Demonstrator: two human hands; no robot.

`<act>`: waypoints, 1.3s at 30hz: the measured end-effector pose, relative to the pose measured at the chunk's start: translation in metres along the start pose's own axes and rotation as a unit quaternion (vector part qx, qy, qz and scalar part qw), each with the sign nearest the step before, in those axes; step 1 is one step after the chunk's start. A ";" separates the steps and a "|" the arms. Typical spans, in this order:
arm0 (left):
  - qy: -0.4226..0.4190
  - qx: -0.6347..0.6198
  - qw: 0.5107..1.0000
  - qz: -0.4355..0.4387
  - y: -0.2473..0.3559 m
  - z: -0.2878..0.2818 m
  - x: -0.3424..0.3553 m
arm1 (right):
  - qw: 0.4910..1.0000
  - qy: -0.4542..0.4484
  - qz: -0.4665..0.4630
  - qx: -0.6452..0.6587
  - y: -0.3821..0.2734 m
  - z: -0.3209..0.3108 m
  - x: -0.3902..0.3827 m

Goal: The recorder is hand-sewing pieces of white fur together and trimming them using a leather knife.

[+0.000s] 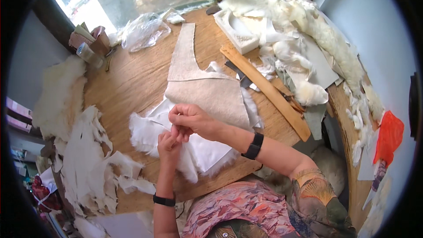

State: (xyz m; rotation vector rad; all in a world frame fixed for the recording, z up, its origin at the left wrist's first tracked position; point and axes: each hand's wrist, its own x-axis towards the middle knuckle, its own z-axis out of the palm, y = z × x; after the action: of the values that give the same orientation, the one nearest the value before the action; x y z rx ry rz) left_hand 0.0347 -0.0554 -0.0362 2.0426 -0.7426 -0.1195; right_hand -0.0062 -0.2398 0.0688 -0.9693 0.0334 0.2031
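Note:
Both hands meet over the middle of the wooden table, fingertips touching. My right hand (190, 118) is closed in a pinch, above and beside my left hand (171, 143), whose fingers are curled up against it. Whatever sits between the fingertips is too small to make out. Just below them lies a white fur piece (205, 152), smooth white side up with fluffy edges showing. A beige felt-like panel (207, 94) with a long narrow arm pointing away overlaps the fur's far side.
A long wooden stick (269, 92) lies slantwise at right, near a white foam tray (238, 31) and heaped fur (308, 31). Pale hide scraps (86, 158) cover the left side. A clear plastic bag (145, 31) and a jar (89, 55) stand far left. A red bag (389, 136) hangs right.

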 end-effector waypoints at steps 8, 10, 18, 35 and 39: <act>0.000 0.088 0.993 0.076 -0.011 0.000 0.000 | 0.871 -0.023 -0.095 -0.482 -0.002 -0.009 -0.002; 0.003 0.097 0.992 0.084 -0.013 -0.002 -0.001 | 0.822 -0.051 -0.136 -0.550 0.008 -0.006 -0.017; 0.003 0.093 0.993 0.069 0.004 0.001 0.001 | 0.828 0.038 -0.095 -0.552 -0.099 -0.110 -0.015; -0.098 0.324 0.938 -0.078 0.042 0.014 0.001 | 0.424 0.284 -0.066 -0.858 -0.159 -0.283 0.009; -0.087 0.315 0.943 -0.063 0.039 0.018 0.000 | 0.398 0.250 0.065 -0.880 -0.170 -0.281 0.013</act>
State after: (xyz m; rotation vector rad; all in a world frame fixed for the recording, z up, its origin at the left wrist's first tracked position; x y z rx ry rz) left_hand 0.0103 -0.0833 -0.0149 2.7190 -0.8303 -0.1503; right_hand 0.0559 -0.5619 0.0465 -3.2309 0.5635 -0.0198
